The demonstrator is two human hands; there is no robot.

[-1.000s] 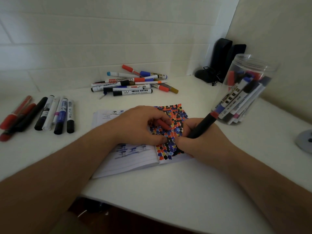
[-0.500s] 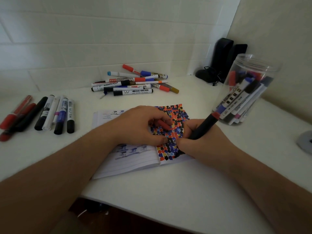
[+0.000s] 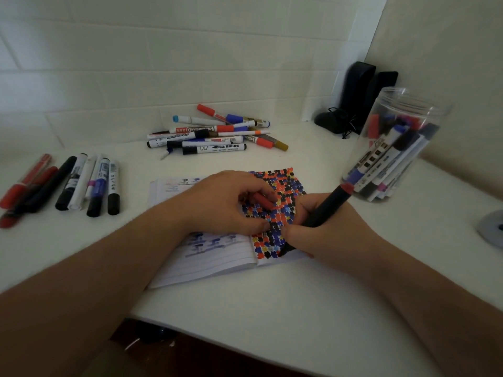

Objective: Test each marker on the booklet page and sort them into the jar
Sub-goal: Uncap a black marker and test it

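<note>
An open booklet (image 3: 212, 257) lies on the white counter; its right page (image 3: 283, 186) is covered in red, blue, black and yellow marks. My right hand (image 3: 324, 227) grips a dark marker with a red end (image 3: 328, 205), its tip down on the page and hidden by my fingers. My left hand (image 3: 226, 202) rests on the booklet with its fingers curled round a red cap (image 3: 262, 200). A clear plastic jar (image 3: 394, 148) at the right holds several markers.
A loose pile of markers (image 3: 215, 134) lies at the back by the tiled wall. A row of markers (image 3: 68, 183) lies at the left. Two black speakers (image 3: 362, 93) with a cable stand in the corner. A grey round object (image 3: 492, 229) sits at the right edge.
My right hand and the marker have barely shifted on the page; the left hand stays put.
</note>
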